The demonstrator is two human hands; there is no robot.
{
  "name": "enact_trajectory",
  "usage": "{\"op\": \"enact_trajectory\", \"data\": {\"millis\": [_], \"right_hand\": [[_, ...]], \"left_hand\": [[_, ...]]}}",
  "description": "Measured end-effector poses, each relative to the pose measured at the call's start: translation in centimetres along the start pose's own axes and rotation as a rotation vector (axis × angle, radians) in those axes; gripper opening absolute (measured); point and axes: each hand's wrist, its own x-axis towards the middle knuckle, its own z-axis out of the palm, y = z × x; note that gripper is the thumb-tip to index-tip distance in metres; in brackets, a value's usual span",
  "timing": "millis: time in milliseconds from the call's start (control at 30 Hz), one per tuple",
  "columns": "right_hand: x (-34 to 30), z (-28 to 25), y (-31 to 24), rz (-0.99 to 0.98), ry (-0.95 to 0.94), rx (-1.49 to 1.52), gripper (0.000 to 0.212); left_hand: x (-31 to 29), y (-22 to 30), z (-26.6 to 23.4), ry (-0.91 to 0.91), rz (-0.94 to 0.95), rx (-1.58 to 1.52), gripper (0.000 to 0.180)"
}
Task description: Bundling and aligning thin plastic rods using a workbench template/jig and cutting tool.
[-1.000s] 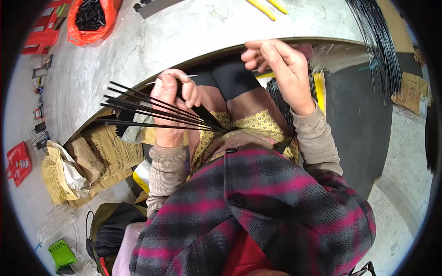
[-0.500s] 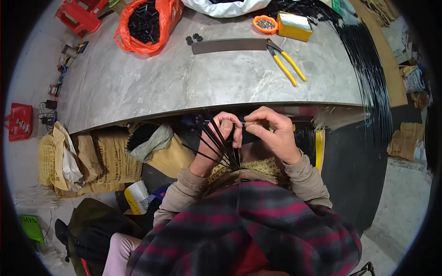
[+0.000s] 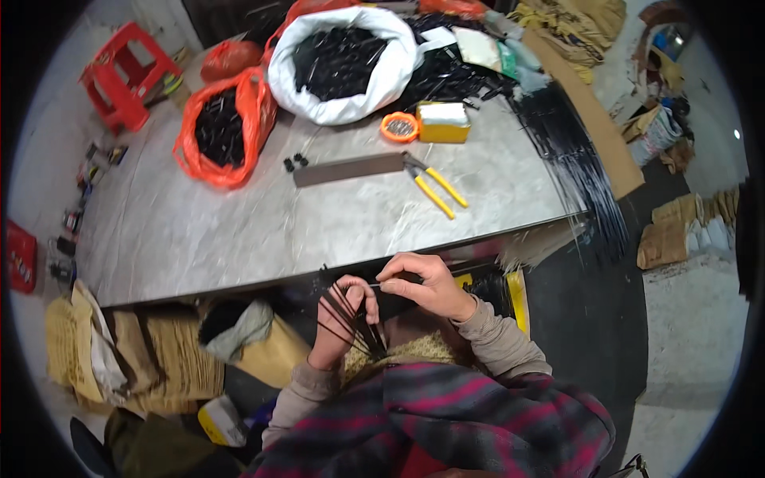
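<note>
Just off the table's near edge, my hands are close together over my lap. My left hand [image 3: 339,327] is closed, its curled fingers and thumb at one end of a short, thin pale piece [image 3: 374,285]. The thumb and fingertips of my right hand [image 3: 428,288] pinch the other end. What kind of piece it is, I cannot make out. Several thin black rods [image 3: 351,320] fan up from my lap in front of my left palm and wrist; whether that hand also grips them is unclear.
On the grey table [image 3: 215,247] are yellow-handled pliers [image 3: 436,190], a dark flat bar [image 3: 349,169], an orange dish of small metal bits [image 3: 398,127] and a yellow box [image 3: 443,123]. Farther back stand a white sack [image 3: 279,76] and a red bag [image 3: 185,143], both holding black parts. Black strands [image 3: 574,151] hang over the right edge.
The view has tilted up, so the table and bags show more fully and everything sits lower. My hands keep nearly the same pose, both still at the thin pale piece.
</note>
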Motion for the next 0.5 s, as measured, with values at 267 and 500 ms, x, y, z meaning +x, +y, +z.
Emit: {"op": "enact_trajectory", "data": {"millis": [267,500], "right_hand": [[6.0,-11.4,3.3,-0.044,0.24,-0.624,0.014],[15.1,-19.3,6.2,-0.05,0.311,-1.246,0.012]], "left_hand": [[0.5,0.2,0.0,-0.059,-0.027,-0.141,0.025],[1.3,0.3,0.0,-0.054,-0.069,-0.105,0.022]]}}
